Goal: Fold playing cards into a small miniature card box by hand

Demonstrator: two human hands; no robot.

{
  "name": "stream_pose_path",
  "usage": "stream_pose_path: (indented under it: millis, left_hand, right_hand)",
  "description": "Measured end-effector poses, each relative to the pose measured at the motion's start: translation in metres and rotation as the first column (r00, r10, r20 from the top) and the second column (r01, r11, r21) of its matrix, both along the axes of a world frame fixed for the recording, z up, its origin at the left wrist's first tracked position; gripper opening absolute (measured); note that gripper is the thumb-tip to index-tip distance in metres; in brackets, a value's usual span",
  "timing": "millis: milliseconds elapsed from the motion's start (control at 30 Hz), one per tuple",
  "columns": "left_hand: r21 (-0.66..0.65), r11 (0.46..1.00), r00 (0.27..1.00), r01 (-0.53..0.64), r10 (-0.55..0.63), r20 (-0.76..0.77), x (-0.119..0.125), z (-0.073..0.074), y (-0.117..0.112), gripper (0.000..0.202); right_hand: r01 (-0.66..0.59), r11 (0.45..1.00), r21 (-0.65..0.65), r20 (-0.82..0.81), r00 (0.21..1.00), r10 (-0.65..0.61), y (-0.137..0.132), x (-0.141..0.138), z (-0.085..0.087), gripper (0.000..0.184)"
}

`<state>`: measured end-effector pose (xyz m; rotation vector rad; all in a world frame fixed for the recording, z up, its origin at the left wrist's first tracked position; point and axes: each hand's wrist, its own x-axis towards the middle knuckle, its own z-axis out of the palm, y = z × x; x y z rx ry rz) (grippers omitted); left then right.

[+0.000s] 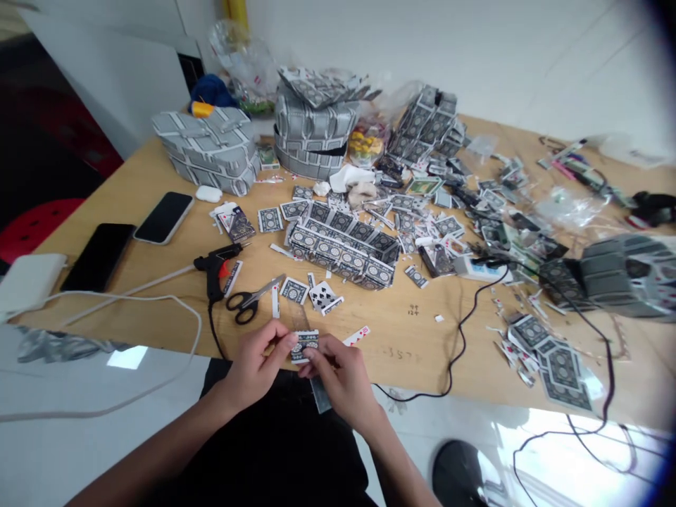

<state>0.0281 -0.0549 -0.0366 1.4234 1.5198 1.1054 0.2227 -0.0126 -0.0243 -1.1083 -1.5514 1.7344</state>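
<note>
Between my two hands, near the table's front edge, is a grey patterned playing card (303, 341) with white strips along its edges. My left hand (263, 359) pinches its left side between thumb and fingers. My right hand (341, 370) grips the right side, thumb pressed on the card's face. A clear ruler-like strip (321, 398) sticks out below the right hand; whether that hand grips it too I cannot tell. Just beyond lie black scissors (244, 307), a patterned card (294, 290), a spade card (322, 296) and a cut diamond strip (357, 336).
A box-shaped frame of folded cards (343, 257) stands mid-table. Left are a glue gun (214, 273) with its cable and two phones (163, 217). Woven card baskets (208, 151) stand at the back. Loose cards (562, 366) and a black cable (458, 352) lie to the right.
</note>
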Motion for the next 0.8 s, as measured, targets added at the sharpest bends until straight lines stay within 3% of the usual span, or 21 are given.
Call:
stream_pose_path:
  millis: [200, 400, 500, 567, 633, 733, 800]
  left_hand:
    - [-0.067, 0.984, 0.986, 0.164, -0.161, 0.053, 0.011, 0.008, -0.002, 0.037]
    - [-0.019, 0.99, 0.978, 0.143, -0.144, -0.148, 0.02, 0.013, -0.012, 0.042]
    - [0.008, 0.99, 0.964, 0.144, -0.138, -0.229, 0.014, 0.019, -0.005, 0.045]
    - [0.032, 0.994, 0.951, 0.105, -0.091, -0.297, -0.003, 0.027, 0.014, 0.049]
    - [0.079, 0.997, 0.93, -0.005, 0.034, -0.366, -0.027, 0.038, 0.046, 0.051]
    - [0.163, 0.97, 0.853, -0.178, 0.235, -0.466, -0.068, 0.052, 0.118, 0.047]
    - [0.173, 0.96, 0.798, -0.218, 0.278, -0.535, -0.087, 0.054, 0.171, 0.032]
  right_hand:
    - [0.058, 0.998, 0.018, -0.012, 0.998, -0.058, -0.003, 0.004, -0.001, 0.04]
    - [0.06, 0.998, 0.031, -0.029, 0.998, -0.059, -0.017, 0.006, -0.002, 0.041]
    - [0.092, 0.994, 0.051, -0.04, 0.995, -0.09, -0.018, 0.006, -0.005, 0.042]
    - [0.139, 0.987, 0.086, -0.026, 0.99, -0.137, -0.015, 0.008, -0.008, 0.044]
    - [0.177, 0.976, 0.124, 0.023, 0.983, -0.182, -0.009, 0.013, -0.013, 0.044]
    - [0.178, 0.972, 0.153, 0.138, 0.97, -0.2, -0.003, 0.022, -0.022, 0.042]
    - [0.16, 0.97, 0.182, 0.208, 0.958, -0.197, 0.0, 0.025, -0.027, 0.046]
